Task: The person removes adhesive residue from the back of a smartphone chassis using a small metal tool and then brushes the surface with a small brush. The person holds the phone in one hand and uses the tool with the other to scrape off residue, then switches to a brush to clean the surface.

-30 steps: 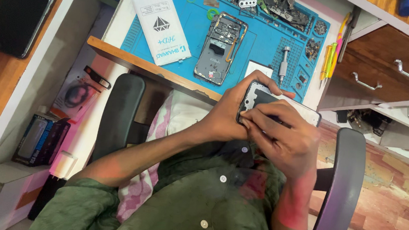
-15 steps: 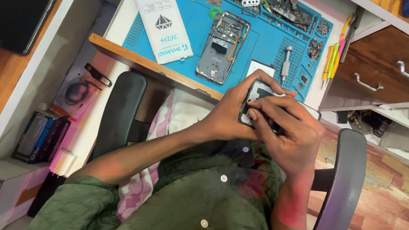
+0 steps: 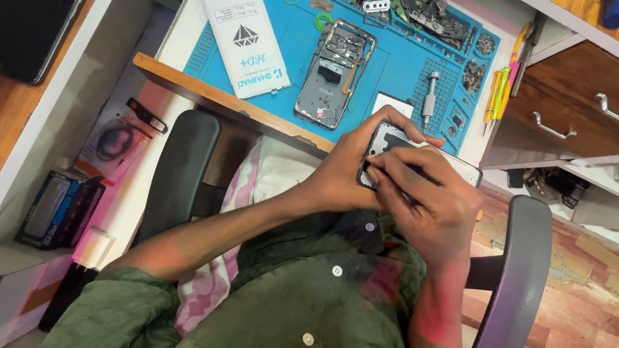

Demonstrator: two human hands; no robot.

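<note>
the left hand (image 3: 350, 177) is clamped around a dark phone back cover (image 3: 399, 153), fingers wrapped over its far edge and thumb side below, holding it above the person's lap just in front of the desk (image 3: 185, 76) edge. the cover is a flat slab with rounded corners, black or very dark grey on the face that shows, with a thin pale rim along its right end where it pokes out past the knuckles. most of its middle is hidden under the hands. the right hand (image 3: 433, 198) lies over the cover from the near side, fingers (image 3: 383, 174) curled together and pressed on its surface near the left end; whether it pinches something small there cannot be told.

on the desk, a blue work mat (image 3: 398, 70) carries an opened phone frame (image 3: 334, 73) with its inner boards and an orange-edged rim showing, lying tilted just beyond the held cover. left of it lies a white printed packet (image 3: 245, 38). a small metal screwdriver (image 3: 430, 95) lies to the right of the frame, with loose parts (image 3: 418, 6) heaped along the mat's far side. yellow and pink pens (image 3: 502, 90) rest by the mat's right edge, next to a wooden drawer (image 3: 594, 108) with metal handles. black chair armrests (image 3: 177, 178) flank the green-shirted body.
</note>
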